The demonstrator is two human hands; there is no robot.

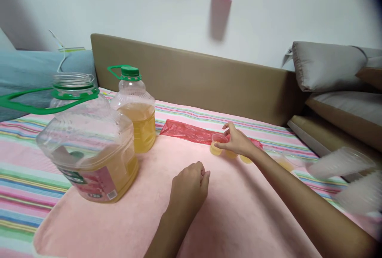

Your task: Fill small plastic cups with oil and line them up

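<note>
My right hand (235, 140) reaches over a row of small clear plastic cups. Its thumb and fingers are around the leftmost plastic cup (215, 149), which has yellow liquid in it. More filled cups, among them one below my wrist (246, 159), stand to its right, partly hidden by my hand and forearm. My left hand (189, 184) is closed in a fist over the pink cloth (232, 210), with nothing showing in it. To its left stands a large open jug (89, 162) with a green handle, partly filled with yellow liquid.
Behind the open jug is a second jug (139, 124) with a green cap. A red plastic bag (188, 131) lies behind the cups. Stacks of clear cups (340, 162) lie at the right. Beyond are a brown headboard (193, 79) and grey cushions (328, 65).
</note>
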